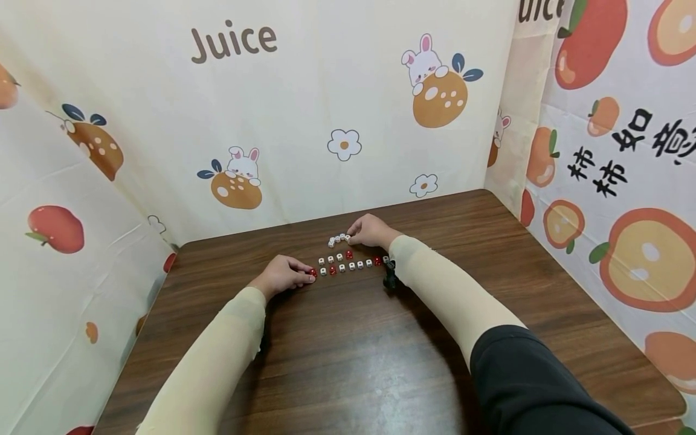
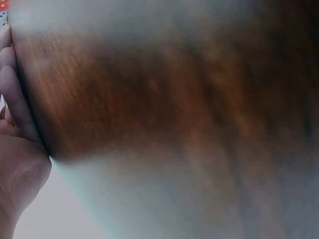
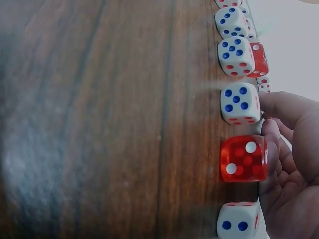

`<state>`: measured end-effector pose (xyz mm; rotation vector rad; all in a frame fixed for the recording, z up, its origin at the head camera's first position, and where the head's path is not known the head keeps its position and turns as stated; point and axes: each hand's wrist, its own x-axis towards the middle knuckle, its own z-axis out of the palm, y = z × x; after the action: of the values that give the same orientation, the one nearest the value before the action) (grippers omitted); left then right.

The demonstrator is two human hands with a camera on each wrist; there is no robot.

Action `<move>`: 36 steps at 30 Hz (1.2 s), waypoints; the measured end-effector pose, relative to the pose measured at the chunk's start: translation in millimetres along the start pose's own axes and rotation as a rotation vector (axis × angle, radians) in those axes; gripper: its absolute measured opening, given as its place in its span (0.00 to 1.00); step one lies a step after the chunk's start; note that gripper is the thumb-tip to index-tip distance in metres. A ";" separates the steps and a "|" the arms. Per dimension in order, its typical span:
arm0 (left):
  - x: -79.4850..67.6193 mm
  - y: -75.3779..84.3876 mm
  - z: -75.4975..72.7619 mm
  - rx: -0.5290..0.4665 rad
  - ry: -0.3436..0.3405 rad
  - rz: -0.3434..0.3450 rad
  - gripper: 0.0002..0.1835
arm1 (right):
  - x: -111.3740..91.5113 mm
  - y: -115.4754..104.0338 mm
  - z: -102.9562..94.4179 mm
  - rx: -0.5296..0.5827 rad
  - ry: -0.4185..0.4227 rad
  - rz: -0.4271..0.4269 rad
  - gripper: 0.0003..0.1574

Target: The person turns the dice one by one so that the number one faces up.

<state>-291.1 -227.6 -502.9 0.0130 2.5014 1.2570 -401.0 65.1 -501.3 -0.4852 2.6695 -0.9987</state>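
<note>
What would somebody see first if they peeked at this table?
Probably the rows of little dice, white ones with a few red ones mixed in, lined up in the middle of the dark wooden table. The right hand touches the short back row, and the left hand rests by a red die at the left end of the front row. Behind them hangs a cream cloth with bunnies, oranges and the word Juice.

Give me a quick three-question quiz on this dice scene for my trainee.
1. True or false: the left hand touches a red die at the near row's left end.
2. Which hand is at the far row of white dice? A left, B right.
3. Fill in: the dice lie on a wooden ____.

Key: 1 true. 2 B, the right hand. 3 table.
</note>
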 end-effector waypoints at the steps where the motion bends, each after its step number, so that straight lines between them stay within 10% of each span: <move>1: -0.2 -0.1 0.1 0.001 -0.001 0.001 0.16 | -0.1 -0.4 0.4 -0.005 -0.001 0.000 0.14; 36: -1.8 -0.6 -0.4 0.008 -0.009 0.009 0.16 | -27.2 26.2 -20.3 0.177 -0.104 -0.130 0.10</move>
<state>-289.4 -228.5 -502.6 0.0324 2.5018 1.2475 -388.9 106.2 -500.9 -0.6598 2.4564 -1.1991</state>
